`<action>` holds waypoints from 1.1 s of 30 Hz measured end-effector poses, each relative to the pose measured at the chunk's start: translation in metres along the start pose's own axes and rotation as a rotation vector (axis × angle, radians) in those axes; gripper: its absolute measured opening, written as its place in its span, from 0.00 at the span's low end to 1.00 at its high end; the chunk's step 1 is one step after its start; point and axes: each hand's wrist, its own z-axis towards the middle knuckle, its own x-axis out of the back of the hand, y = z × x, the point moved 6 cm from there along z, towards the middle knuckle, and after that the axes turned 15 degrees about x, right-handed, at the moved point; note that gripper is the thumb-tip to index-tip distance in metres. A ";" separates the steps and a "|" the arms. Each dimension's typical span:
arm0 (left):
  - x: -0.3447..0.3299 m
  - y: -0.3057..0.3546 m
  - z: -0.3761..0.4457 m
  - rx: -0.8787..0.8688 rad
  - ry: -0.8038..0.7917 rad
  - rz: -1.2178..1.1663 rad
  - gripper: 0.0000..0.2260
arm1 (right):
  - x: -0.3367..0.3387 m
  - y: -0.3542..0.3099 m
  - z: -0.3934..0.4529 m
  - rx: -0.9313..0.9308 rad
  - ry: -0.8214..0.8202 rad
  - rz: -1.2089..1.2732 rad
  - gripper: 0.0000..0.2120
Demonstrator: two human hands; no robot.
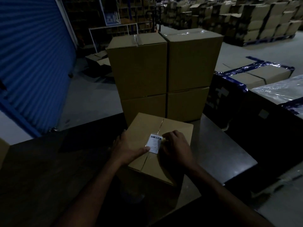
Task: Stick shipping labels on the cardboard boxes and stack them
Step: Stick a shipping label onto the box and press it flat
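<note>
A sealed cardboard box [173,128] sits on a dark table [218,154] right in front of me. A white shipping label [155,143] with a barcode lies on the box's top, over the taped seam. My left hand [129,149] lies flat on the box's left side, its thumb pressing the label's left edge. My right hand [176,146] rests on the top to the right of the label, its fingers bent down onto the label's right edge. Behind the box stands a stack of several sealed cardboard boxes [164,71], two wide and two high.
A blue roller shutter [32,63] fills the left side. Dark wrapped boxes with blue tape [255,76] stand at the right. Pallets of cartons [246,18] and shelving [113,17] lie in the dim background. Flattened cardboard [98,59] lies on the floor.
</note>
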 end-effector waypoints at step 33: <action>-0.001 0.012 0.031 -0.101 -0.280 -0.127 0.67 | -0.035 0.025 0.049 -0.022 -0.143 -0.100 0.14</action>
